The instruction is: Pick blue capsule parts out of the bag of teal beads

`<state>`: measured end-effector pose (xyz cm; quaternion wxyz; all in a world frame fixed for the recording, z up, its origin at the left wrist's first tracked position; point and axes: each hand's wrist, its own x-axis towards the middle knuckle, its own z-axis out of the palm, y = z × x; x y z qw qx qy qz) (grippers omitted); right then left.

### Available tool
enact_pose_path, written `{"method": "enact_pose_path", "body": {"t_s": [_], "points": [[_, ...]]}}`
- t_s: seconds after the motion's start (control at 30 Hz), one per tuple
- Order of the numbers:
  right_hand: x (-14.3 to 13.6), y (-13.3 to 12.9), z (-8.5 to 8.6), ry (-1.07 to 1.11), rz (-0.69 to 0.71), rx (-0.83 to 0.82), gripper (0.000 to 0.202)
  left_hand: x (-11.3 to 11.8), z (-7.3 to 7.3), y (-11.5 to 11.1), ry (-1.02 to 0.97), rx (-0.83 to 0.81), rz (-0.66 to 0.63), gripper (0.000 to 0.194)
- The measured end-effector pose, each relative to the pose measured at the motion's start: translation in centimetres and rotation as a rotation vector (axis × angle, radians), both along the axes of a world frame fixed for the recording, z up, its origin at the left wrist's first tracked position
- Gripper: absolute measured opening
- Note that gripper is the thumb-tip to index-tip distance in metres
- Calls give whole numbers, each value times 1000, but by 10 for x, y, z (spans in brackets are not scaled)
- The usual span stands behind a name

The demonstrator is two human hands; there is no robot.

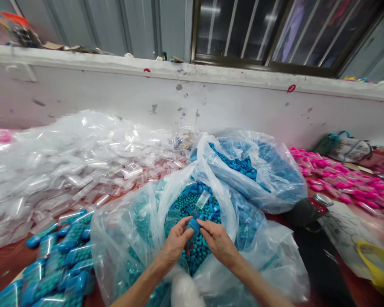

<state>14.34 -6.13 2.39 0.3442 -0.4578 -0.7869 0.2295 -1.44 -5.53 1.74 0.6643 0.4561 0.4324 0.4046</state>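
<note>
Both hands meet over an open clear plastic bag (124, 226) full of small teal beads (198, 251). Between the fingertips is a small blue cap (194, 226). My left hand (177, 238) pinches it from the left with thumb and finger. From the right, the fingertips of my right hand (216, 238) press on the same cap. Whether a clear tube hangs below the cap is hard to make out. A clear plastic piece (202, 199) lies on the beads just beyond the hands, with blue pieces around it.
Filled blue-capped containers (73, 238) are heaped at the left front. Behind them spreads a large pile of clear tubes (67, 162). Another bag (275, 175) holds blue pieces. Pink items (342, 175), a dark flask (304, 211) and a yellow ring (374, 264) are at the right.
</note>
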Motion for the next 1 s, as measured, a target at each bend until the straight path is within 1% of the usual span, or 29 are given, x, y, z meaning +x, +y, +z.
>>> {"method": "enact_pose_path", "body": {"t_s": [0.1, 0.23, 0.3, 0.4, 0.47, 0.5, 0.57, 0.63, 0.67, 0.7, 0.73, 0.8, 0.9, 0.97, 1.0], "points": [[-2, -2, 5, 40, -12, -33, 30, 2, -1, -2, -11, -9, -16, 80], [-4, -7, 10, 73, -52, -40, 29, 5, 0, -5, -15, -12, -2, 68], [-5, -10, 7, 53, -58, 9, 30, 5, 4, -7, 13, -9, 1, 61], [-5, -14, -2, -7, -21, 125, 35, 4, 10, -9, 42, -11, -11, 53], [-5, -15, -5, 5, 1, 165, 36, 3, 11, -10, 68, -10, 4, 50], [-5, -15, -5, 34, 8, 148, 35, 2, 11, -11, 85, -6, 12, 49], [-6, -15, -3, 113, 6, 20, 33, 0, 10, -12, 116, 12, 15, 50], [-8, -16, 2, 180, -31, -141, 30, -2, 9, -12, 119, 40, -4, 54], [-9, -16, 4, 194, -56, -188, 29, -2, 9, -13, 113, 50, -15, 58], [-10, -17, 6, 196, -76, -202, 29, -3, 10, -13, 109, 52, -22, 62], [-11, -18, 7, 187, -85, -184, 29, -3, 11, -13, 105, 44, -24, 65], [-11, -20, 6, 146, -49, -109, 30, -3, 12, -15, 95, 12, -7, 64], [-9, -22, 3, 62, 47, 10, 33, 1, 12, -18, 88, -6, 51, 51], [-5, -21, 2, 36, 82, 32, 33, 2, 10, -20, 114, 10, 85, 46], [-3, -20, 2, 51, 94, 8, 32, 2, 9, -20, 130, 20, 84, 45]]}}
